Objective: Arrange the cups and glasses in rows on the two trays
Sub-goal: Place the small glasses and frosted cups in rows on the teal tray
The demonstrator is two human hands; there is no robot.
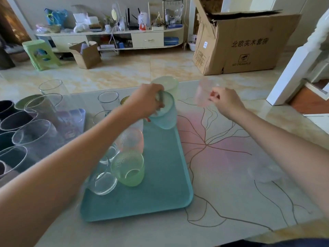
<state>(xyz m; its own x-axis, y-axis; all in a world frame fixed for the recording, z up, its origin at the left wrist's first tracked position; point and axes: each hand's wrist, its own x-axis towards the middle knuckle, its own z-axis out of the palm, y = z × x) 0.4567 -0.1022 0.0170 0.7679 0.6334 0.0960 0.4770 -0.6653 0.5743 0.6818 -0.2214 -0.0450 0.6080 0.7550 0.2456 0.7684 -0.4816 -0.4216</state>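
A teal tray (160,196) lies in front of me on the table. On its left side stand a green cup (129,169), a pink cup (132,139) and clear glasses (104,182). My left hand (147,100) grips the rim of a light blue cup (164,114) at the tray's far right corner. A pale green cup (166,84) sits just behind it. My right hand (226,102) holds a translucent pink cup (203,94) in the air above the table, right of the tray. A second, purple tray (76,118) at the left carries several glasses and dark cups.
Tall clear glasses (108,100) stand between the two trays. The table (231,166) has a pink leaf pattern on its right half. Beyond the table are a large cardboard box (245,43), a green stool (40,52) and a cluttered low cabinet (114,32).
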